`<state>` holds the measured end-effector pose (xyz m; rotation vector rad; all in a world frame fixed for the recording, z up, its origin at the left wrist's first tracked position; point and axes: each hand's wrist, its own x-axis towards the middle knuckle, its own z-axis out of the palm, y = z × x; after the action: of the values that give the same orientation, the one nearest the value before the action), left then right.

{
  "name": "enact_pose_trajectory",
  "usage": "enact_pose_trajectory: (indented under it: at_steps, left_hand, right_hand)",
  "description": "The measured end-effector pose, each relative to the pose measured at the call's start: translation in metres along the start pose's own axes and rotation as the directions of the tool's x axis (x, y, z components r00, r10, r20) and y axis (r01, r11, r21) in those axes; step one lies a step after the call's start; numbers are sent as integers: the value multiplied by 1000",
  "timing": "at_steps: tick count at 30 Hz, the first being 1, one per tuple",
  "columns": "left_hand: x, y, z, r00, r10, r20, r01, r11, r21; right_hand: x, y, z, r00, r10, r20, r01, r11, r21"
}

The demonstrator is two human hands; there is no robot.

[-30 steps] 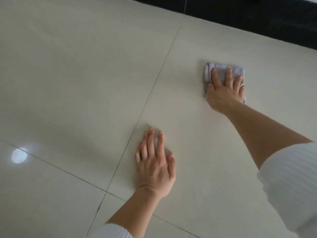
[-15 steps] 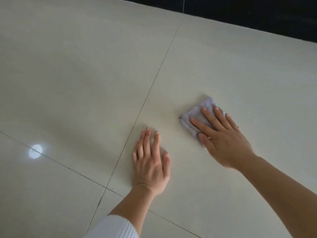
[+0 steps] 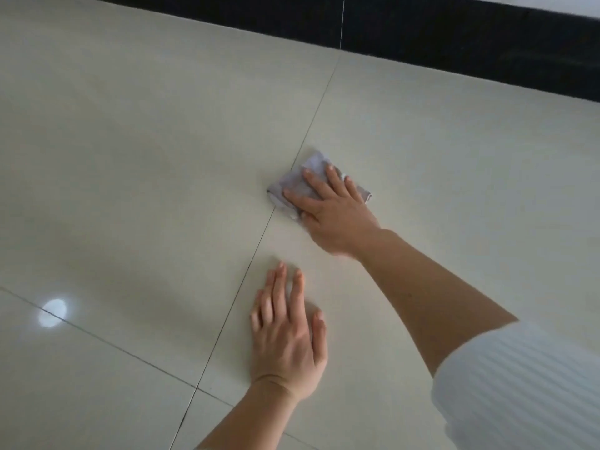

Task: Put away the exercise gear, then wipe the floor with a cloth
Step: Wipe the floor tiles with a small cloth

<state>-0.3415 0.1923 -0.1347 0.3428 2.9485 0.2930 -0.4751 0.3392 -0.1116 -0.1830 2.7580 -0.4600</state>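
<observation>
A small folded grey cloth (image 3: 300,180) lies on the pale tiled floor (image 3: 130,157), straddling a grout line near the middle of the view. My right hand (image 3: 331,212) presses flat on it with straight, spread fingers; the cloth's near part is hidden under the palm. Closer to me, my left hand (image 3: 287,332) rests flat on the floor with its fingers extended, just right of the same grout line. No exercise gear is in view.
A dark skirting band (image 3: 454,37) runs along the far edge of the floor at the top. Grout lines cross near the bottom left, and a bright light reflection (image 3: 53,312) sits on the glossy tile at left.
My right hand has slid the cloth from the far right toward the left, onto the grout line. My left hand has stayed planted on the floor.
</observation>
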Motion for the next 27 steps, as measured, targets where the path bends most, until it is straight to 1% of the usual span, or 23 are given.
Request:
enact_pose_trajectory:
  at_steps: [2,3,4,6,8,10,12,13,14,15,16,17,18,20,22,24,25,26,27]
  left_hand:
    - [-1,0,0,1000,4,-9,-4,1000,-4]
    - [-1,0,1,1000,6,-17,-6,1000,-3]
    - [-1,0,1,1000,4,-24,-4,1000,1]
    - [-1,-2,2,1000,-1,-23,1,1000,3]
    - [-2,-3,2,1000,-5,-3,5,1000,-4]
    - [-3,-3,-3,1000,17,8,-16,999,-34]
    - [-2,-12,-13,994,100,45,-96,992,-82]
    - [0,-24,-17,981,169,98,-159,982,-105]
    - [2,-41,-25,957,251,147,-237,965,-112]
    - [4,-64,-33,937,317,149,-308,948,-83]
    - [7,-90,-40,922,364,130,-363,931,-31]
    - [12,-117,-49,922,371,110,-373,928,3]
    - [18,-145,-56,941,325,91,-328,945,18]
    - [34,-199,-71,983,177,41,-179,983,41]
    - [48,-247,-85,998,56,15,-57,994,95]
    - [59,-280,-98,998,33,60,-41,989,139]
    - [63,-290,-101,994,47,99,-62,987,148]
    - [66,-296,-103,987,72,143,-94,983,155]
    - [69,-299,-105,976,106,188,-138,977,163]
  right_hand:
    - [-35,1,9,997,-67,29,68,998,-16]
    - [-54,9,13,998,-59,24,59,998,-24]
    - [-72,19,17,1000,-13,2,13,1000,-21]
    - [-107,43,20,983,172,-68,-171,985,23]
    - [-136,64,22,909,397,-126,-389,917,85]
    - [-151,75,21,807,575,-133,-561,817,131]
    - [-147,68,20,725,681,-105,-658,729,187]
    - [-140,54,22,709,699,-88,-673,709,211]
    - [-131,34,27,719,690,-84,-661,716,223]
    - [-122,9,34,750,654,-97,-624,749,221]
    - [-114,-20,43,795,596,-116,-566,797,211]
    - [-108,-51,53,841,525,-128,-498,845,195]
    - [-105,-82,63,885,447,-128,-425,889,170]
    - [-104,-132,81,954,284,-97,-275,957,92]
    - [-112,-159,95,992,122,-44,-122,993,3]
    - [-122,-161,97,1000,-24,17,25,998,-63]
    - [-126,-154,95,997,-61,36,64,993,-94]
    - [-129,-146,91,998,-49,38,54,991,-120]
    - [-133,-139,87,999,22,25,-19,990,-137]
